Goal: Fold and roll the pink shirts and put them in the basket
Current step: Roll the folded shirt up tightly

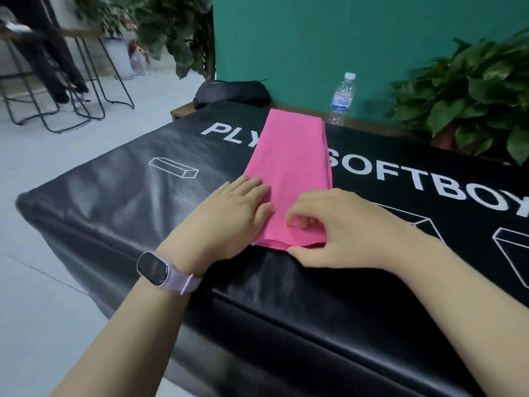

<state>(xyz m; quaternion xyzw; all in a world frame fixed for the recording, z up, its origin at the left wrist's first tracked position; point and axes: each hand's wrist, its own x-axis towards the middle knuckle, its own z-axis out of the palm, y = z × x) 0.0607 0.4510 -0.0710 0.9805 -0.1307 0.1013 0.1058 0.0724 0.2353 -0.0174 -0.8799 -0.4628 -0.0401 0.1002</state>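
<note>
A pink shirt [292, 159], folded into a long narrow strip, lies on the black table cover [114, 202] and runs away from me. My left hand [229, 213] rests flat on the strip's near left edge, fingers straight. My right hand [337, 230] pinches the near end of the strip, fingers curled over the cloth and thumb under its edge. No basket is in view.
A water bottle [342, 98] stands behind the shirt at the table's far edge. A black bag [232, 93] lies at the far left. A potted plant [469, 93] fills the far right corner. Metal stools [71, 90] and a person's legs stand on the floor at left.
</note>
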